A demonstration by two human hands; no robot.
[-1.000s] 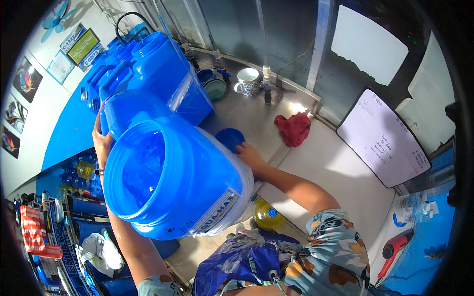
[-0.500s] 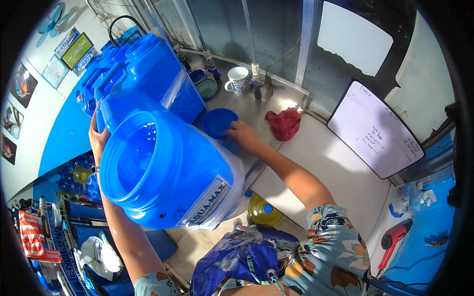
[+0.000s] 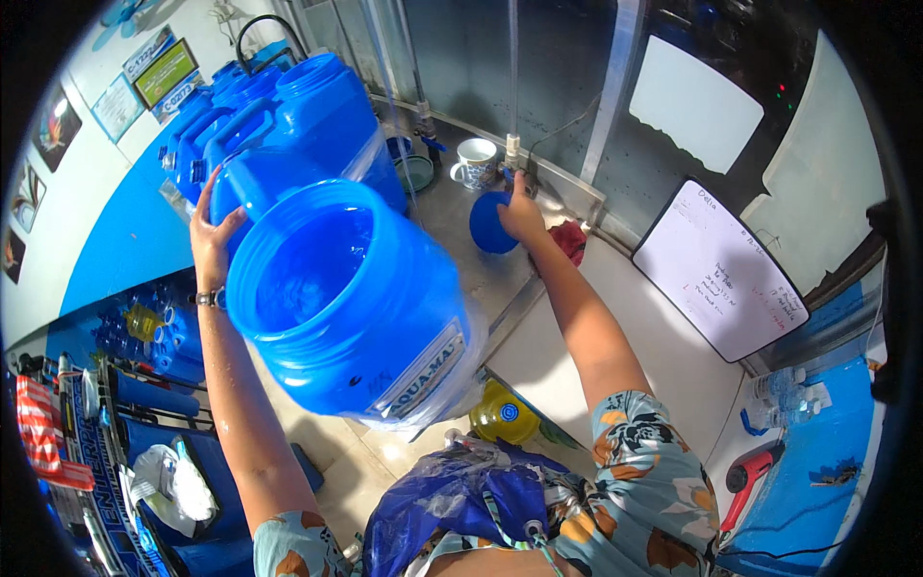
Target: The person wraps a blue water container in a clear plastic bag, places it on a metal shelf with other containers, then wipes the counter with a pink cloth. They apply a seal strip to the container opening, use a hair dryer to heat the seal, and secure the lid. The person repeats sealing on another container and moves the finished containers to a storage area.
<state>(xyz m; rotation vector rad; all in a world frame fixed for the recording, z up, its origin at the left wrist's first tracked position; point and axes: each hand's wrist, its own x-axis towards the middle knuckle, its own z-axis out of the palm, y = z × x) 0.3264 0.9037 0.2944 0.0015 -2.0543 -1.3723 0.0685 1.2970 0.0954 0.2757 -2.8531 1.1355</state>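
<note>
The big blue water jug (image 3: 394,298) leans in the middle, with what looks like water (image 3: 312,288) inside but no top on yet, while the mostly open left hand (image 3: 213,234) steadies its left side and the right hand (image 3: 525,219) grips a round blue dish or lid (image 3: 490,229) near the far tap (image 3: 511,152).

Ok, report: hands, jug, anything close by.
Left fingers on large blue jug; right fingers gripping small blue bowl. Jug tilted, mouth uncovered. Red cloth, patterned mug near right fingers.
</note>
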